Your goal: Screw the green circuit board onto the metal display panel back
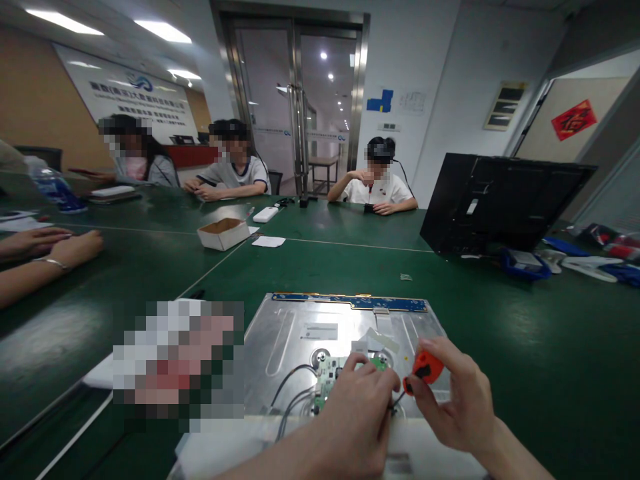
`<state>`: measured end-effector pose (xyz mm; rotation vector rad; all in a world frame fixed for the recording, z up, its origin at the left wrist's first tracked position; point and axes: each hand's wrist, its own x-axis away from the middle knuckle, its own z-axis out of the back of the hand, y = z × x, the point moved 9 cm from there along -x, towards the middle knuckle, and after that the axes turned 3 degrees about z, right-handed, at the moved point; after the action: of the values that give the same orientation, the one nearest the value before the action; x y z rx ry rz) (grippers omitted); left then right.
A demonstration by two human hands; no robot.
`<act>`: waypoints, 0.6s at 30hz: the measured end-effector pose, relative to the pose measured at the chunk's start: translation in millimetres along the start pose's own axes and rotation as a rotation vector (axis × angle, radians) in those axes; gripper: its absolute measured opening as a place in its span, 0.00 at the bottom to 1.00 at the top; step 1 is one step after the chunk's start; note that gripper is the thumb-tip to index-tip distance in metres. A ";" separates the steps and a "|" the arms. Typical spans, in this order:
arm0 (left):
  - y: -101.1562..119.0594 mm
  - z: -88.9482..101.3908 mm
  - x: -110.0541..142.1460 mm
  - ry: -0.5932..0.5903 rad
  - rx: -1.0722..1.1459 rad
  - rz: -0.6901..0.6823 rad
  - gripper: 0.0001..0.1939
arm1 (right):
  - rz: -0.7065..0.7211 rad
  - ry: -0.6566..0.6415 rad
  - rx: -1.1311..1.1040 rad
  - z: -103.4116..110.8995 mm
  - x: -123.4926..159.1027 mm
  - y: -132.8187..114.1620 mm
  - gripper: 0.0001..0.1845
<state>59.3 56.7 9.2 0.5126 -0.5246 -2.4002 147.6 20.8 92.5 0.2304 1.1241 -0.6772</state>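
My right hand (463,400) grips an orange-and-black screwdriver (430,368) by its handle. The dark shaft slants down and left toward the edge of a green circuit board (327,373). Curled over that board, my left hand (355,400) has its fingertips beside the shaft; what they pinch, if anything, is hidden. The board lies on a silver metal panel (285,327), apparently the back of a display screen. Along the panel's far edge runs a narrow blue circuit strip (320,300). Black cables (287,387) lead off the board's left side, and the screwdriver's tip is out of sight.
A black monitor (500,203) stands at the right, near a blue tray (525,265). Ahead are a small open box (225,235) and a white power bank (265,214). Several people sit around the green table (325,263); another person's hands (65,250) are at the left.
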 end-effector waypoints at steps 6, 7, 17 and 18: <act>0.2 1.1 -0.6 0.005 -0.008 0.009 0.14 | 0.025 -0.007 0.052 0.6 -4.9 -3.6 0.27; 0.5 1.2 -0.6 0.001 -0.014 0.011 0.13 | 0.022 -0.017 0.043 0.7 -5.2 -3.8 0.27; 0.7 1.5 0.3 0.024 -0.015 0.001 0.13 | 0.000 -0.014 0.009 1.1 -1.6 -1.2 0.27; 0.6 1.7 0.3 0.029 -0.012 0.000 0.13 | 0.012 -0.002 0.026 1.4 -1.4 -1.6 0.27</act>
<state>58.5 56.4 10.8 0.5416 -0.4965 -2.3905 147.3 19.4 94.6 0.2583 1.1119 -0.6812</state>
